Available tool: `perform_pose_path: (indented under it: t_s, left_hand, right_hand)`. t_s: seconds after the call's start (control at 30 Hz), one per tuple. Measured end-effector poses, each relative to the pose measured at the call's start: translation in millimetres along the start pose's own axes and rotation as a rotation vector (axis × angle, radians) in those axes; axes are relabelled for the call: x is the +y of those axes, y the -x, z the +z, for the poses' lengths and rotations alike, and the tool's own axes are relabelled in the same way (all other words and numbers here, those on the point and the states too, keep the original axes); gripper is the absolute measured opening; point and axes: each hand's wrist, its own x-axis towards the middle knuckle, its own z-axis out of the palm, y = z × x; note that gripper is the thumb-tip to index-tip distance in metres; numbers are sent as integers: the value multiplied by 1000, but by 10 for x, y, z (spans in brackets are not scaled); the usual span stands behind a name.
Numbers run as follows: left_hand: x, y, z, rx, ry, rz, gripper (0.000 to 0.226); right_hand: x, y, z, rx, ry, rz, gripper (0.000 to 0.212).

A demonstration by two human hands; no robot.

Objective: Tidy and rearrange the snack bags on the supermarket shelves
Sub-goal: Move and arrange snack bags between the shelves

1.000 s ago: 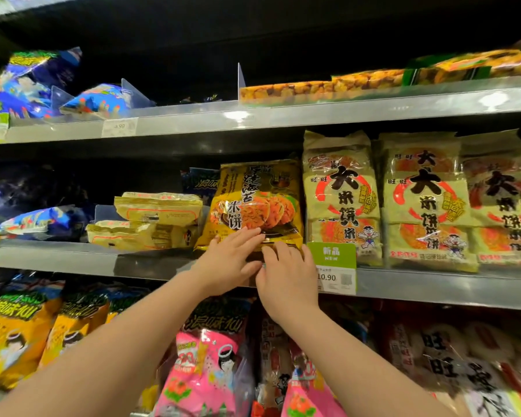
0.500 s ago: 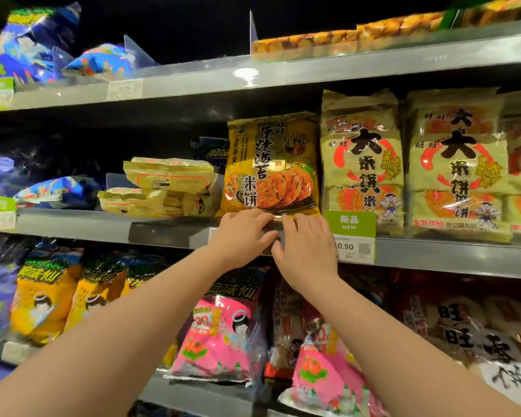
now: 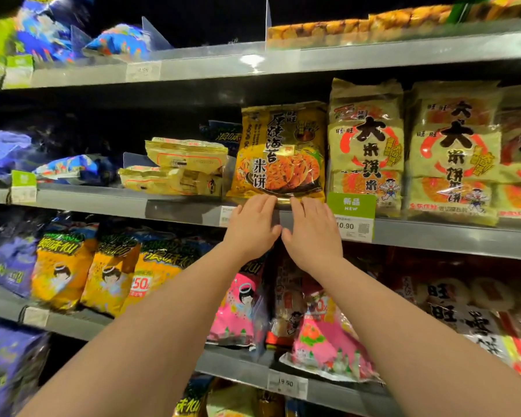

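A yellow-orange seaweed rice-cracker bag (image 3: 280, 152) stands upright on the middle shelf (image 3: 103, 201). My left hand (image 3: 251, 225) and my right hand (image 3: 312, 228) lie flat, side by side, just below it against the shelf's front edge, fingertips touching the bag's bottom seam. Neither hand grips anything. Pale yellow flat packs (image 3: 184, 167) lie stacked to the bag's left. Tall rice-cracker bags (image 3: 366, 145) stand to its right.
A green price tag (image 3: 351, 216) hangs beside my right hand. Blue bags (image 3: 69, 168) lie far left. The top shelf (image 3: 343, 57) carries orange snack packs. Below stand yellow bags (image 3: 63, 272) and pink bags (image 3: 241, 308), with red-and-white bags (image 3: 463, 314) at the right.
The seaweed bag has gone from leaning forward to standing upright. Both hands have slid down from its lower front to the shelf edge. The camera has tilted, showing more of the lower shelves.
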Motion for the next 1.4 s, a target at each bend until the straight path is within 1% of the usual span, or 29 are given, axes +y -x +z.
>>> perform_pose_path:
  t_s: [0.13, 0.2, 0.27, 0.33, 0.4, 0.5, 0.57, 0.63, 0.77, 0.87, 0.9, 1.03, 1.13, 1.2, 1.27, 1.33, 1.4]
  left_hand:
    - [61, 101, -123, -112, -24, -34, 69]
    - [-12, 264, -210, -103, 14, -94, 69]
    - [-152, 507, -231, -15, 75, -166, 61]
    - [-282, 791, -158, 17, 98, -209, 54]
    - [-422, 1038, -16, -23, 110, -272, 52]
    - [-717, 1325, 239, -89, 143, -389, 51]
    - [-930, 1490, 364, -110, 166, -442, 47]
    - [-1159, 1626, 477, -105, 135, -519, 47]
    - [-1584, 1803, 623, -85, -18, -674, 68]
    - [-1835, 1834, 710, -96, -44, -709, 83]
    - [-1906, 1826, 749, -103, -47, -720, 88]
    - [-2105, 1796, 903, -137, -65, -789, 107]
    - [-2224, 1804, 991, -156, -14, -808, 113]
    - [-2270, 1804, 1020, -120, 47, -805, 113]
    - [-2304, 1803, 1028, -47, 96, -808, 109]
    - [-2324, 1808, 1021, 34, 138, -808, 100]
    - [-2300, 1819, 1001, 81, 152, -808, 92]
  right_hand:
    - [0, 42, -76, -125, 31, 2, 70]
    - [-29, 128, -121, -154, 2, 15, 69]
    - [-114, 305, -81, -107, -48, -15, 62]
    - [-268, 515, 64, -62, -140, -72, 53]
    - [-457, 683, 287, -115, -210, -105, 49]
    - [-670, 867, 645, -202, -282, -63, 44]
    - [-746, 941, 846, -226, -280, -34, 38]
    - [-808, 980, 1021, -289, -260, -39, 37]
    - [-993, 987, 1347, -372, -291, -65, 49]
    - [-1170, 968, 1575, -396, -274, -53, 56]
    - [-1232, 956, 1633, -393, -261, -52, 57]
    - [-1468, 909, 1799, -288, -181, -52, 58]
    - [-1552, 896, 1862, -272, -191, -11, 58]
    - [-1547, 905, 1900, -255, -182, -7, 58]
    - [-1528, 927, 1926, -260, -181, -16, 57]
    - [-1529, 938, 1900, -281, -185, -25, 59]
    - [-1531, 944, 1856, -311, -230, -35, 61]
